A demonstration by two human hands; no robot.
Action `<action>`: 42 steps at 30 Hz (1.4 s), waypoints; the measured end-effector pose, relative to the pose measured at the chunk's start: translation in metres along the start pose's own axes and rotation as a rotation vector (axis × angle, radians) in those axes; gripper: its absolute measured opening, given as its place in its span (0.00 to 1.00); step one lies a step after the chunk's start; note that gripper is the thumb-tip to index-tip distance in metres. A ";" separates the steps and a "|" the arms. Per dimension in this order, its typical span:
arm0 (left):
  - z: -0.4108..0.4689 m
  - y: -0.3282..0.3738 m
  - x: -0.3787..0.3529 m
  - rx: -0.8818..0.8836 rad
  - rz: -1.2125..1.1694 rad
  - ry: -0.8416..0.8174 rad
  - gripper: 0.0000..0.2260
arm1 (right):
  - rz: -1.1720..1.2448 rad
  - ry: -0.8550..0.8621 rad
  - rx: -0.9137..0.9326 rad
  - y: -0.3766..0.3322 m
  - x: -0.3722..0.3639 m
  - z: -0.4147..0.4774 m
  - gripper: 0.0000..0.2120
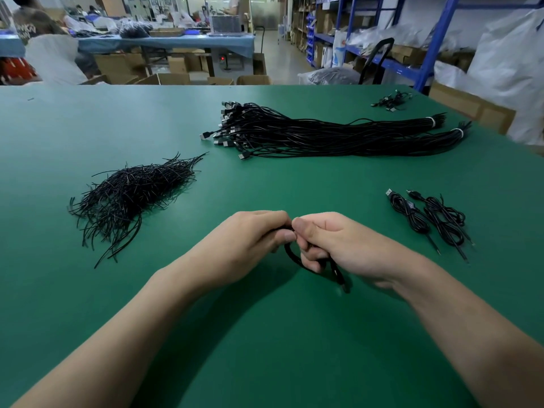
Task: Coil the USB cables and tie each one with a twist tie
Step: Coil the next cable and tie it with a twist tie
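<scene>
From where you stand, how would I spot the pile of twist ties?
Start at the green table. On its left side lies a shaggy black heap of twist ties. Unlike the long USB cable bundle farther back, its strands are short, loose and carry no plugs.

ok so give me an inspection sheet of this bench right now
surface: green table
job's things: twist tie pile at left; loose cable bundle behind, banded at its right end; two coiled cables at right
clutter: small cable cluster, far right corner
hands: left hand and right hand both grip the held cable, fingers curled
cables: held cable loops below the hands; no tie visible on it
surroundings: blue shelving, cardboard boxes, a person at another table
</scene>
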State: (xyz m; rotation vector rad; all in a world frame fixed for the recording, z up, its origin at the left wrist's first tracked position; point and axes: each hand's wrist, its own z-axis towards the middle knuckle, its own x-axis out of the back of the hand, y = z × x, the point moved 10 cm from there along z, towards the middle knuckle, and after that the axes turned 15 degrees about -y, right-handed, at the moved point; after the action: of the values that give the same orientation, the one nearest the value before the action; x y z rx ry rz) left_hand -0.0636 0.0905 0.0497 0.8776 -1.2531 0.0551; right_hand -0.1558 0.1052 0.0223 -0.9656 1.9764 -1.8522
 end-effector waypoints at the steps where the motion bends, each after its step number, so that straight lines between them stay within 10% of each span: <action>1: -0.001 -0.001 0.003 -0.007 -0.027 0.024 0.10 | -0.043 0.027 0.022 -0.004 0.002 0.000 0.20; 5: -0.004 -0.003 0.006 0.006 -0.041 0.059 0.12 | -0.297 0.168 0.010 -0.008 0.013 -0.003 0.21; 14: -0.009 -0.001 0.016 -0.020 -0.027 0.217 0.09 | 0.411 -0.262 -0.044 0.017 -0.025 0.001 0.34; 20: -0.011 0.007 0.019 -0.065 0.006 0.264 0.10 | 0.572 -0.365 -0.007 0.012 -0.035 -0.005 0.25; 42: -0.019 0.009 0.029 -0.033 0.225 0.297 0.11 | 0.130 -0.110 0.017 0.006 -0.024 0.006 0.14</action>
State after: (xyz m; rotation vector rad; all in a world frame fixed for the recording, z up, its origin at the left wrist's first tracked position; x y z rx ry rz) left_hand -0.0419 0.0959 0.0783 0.6690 -1.0650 0.3321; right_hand -0.1359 0.1153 0.0093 -0.8921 1.9081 -1.7064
